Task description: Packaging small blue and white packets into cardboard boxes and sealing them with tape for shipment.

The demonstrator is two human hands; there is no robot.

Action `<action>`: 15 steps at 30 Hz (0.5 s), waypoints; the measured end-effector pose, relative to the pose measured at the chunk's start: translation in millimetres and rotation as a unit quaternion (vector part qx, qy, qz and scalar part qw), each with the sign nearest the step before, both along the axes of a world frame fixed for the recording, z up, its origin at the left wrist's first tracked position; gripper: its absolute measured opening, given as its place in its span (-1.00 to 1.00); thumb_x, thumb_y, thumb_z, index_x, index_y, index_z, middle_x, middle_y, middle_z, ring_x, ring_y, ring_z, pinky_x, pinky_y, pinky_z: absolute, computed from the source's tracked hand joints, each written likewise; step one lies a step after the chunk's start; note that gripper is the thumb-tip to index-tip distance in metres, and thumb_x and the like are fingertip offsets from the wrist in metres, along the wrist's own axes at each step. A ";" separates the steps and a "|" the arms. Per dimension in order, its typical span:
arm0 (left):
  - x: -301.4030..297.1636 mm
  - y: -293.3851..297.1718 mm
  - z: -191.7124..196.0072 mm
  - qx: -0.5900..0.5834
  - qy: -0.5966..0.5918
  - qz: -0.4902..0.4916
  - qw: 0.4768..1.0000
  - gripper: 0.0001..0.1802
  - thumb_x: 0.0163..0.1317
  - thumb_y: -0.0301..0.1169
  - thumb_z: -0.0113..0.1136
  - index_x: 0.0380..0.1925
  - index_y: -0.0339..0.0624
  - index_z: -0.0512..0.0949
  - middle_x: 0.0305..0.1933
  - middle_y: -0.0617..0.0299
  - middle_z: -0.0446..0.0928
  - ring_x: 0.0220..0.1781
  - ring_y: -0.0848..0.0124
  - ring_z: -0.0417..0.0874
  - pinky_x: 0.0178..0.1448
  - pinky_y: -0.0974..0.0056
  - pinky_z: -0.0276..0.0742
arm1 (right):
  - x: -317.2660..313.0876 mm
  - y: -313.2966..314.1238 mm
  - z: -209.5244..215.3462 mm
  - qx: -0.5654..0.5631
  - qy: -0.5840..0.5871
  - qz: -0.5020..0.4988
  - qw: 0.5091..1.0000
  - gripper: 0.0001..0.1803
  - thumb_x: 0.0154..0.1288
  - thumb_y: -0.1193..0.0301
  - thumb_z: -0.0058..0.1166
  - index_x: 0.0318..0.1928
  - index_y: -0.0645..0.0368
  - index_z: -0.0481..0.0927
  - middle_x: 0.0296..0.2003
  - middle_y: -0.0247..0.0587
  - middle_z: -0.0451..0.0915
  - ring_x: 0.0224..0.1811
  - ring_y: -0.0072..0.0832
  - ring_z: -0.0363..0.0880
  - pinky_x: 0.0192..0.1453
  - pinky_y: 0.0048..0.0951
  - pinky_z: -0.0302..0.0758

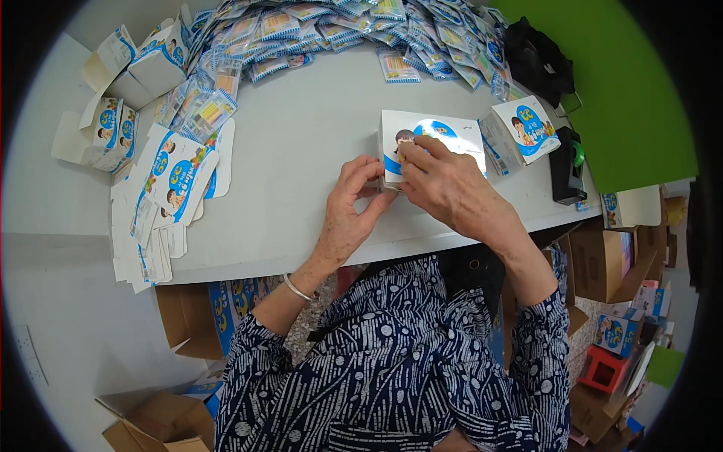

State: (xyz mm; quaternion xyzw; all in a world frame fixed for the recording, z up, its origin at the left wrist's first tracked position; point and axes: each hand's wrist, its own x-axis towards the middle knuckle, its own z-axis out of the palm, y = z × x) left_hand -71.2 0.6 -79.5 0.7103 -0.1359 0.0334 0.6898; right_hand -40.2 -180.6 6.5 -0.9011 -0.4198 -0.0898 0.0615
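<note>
A small white carton [471,143] with a blue oval and a printed child's figure lies on the table in front of me. At its near left corner my left hand [352,207] grips the edge, thumb on the near side and fingers along the left side. Over the carton's left part, my right hand [452,184] is closed, its fingertips bunched together against the printed face. Whatever those fingertips may hold is hidden. Just right of this carton stands a second carton [527,129] of the same print, tilted a little.
Many clear sachets [316,30] are heaped along the table's far side. Flat carton blanks [177,177] lie at left, near opened cartons [113,128]. At right are a black tape dispenser [565,169], a black bag [536,60] and a green surface [625,98]. Brown boxes [606,260] stand below.
</note>
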 end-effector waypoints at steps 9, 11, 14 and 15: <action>-5.2 -1.8 -0.3 0.029 -0.001 0.018 0.999 -0.50 0.09 -0.64 0.27 0.08 -0.20 0.44 0.17 0.11 0.38 0.09 0.29 0.55 0.05 0.25 0.63 | 0.0 6.6 19.4 -0.173 0.008 0.069 0.983 -0.87 -0.02 0.59 0.16 -0.39 0.28 0.53 -0.17 -0.13 0.43 -0.08 -0.32 0.47 -0.23 -0.41 0.59; -4.5 -1.4 5.6 -0.043 0.085 -0.007 0.995 -0.46 0.06 -0.64 0.29 0.09 -0.17 0.43 0.21 0.10 0.36 0.10 0.27 0.53 0.06 0.23 0.61 | 0.9 4.4 20.6 -0.172 0.010 0.082 0.982 -0.87 -0.02 0.58 0.16 -0.38 0.28 0.54 -0.19 -0.14 0.43 -0.07 -0.32 0.47 -0.22 -0.40 0.59; -6.2 -4.3 17.0 0.054 -0.047 0.013 0.997 -0.47 0.03 -0.62 0.31 0.07 -0.18 0.46 0.23 0.09 0.33 0.13 0.22 0.51 0.07 0.17 0.60 | 4.7 3.7 21.4 -0.189 -0.002 0.092 0.978 -0.88 0.01 0.57 0.15 -0.37 0.29 0.55 -0.22 -0.14 0.44 -0.07 -0.33 0.47 -0.18 -0.39 0.57; -4.3 -3.5 18.2 0.052 -0.047 0.014 0.997 -0.47 0.03 -0.62 0.31 0.07 -0.18 0.46 0.23 0.09 0.33 0.13 0.22 0.51 0.07 0.17 0.60 | 6.1 3.3 20.5 -0.174 0.013 0.095 0.980 -0.89 0.03 0.57 0.13 -0.35 0.28 0.57 -0.23 -0.14 0.44 -0.06 -0.32 0.47 -0.14 -0.39 0.56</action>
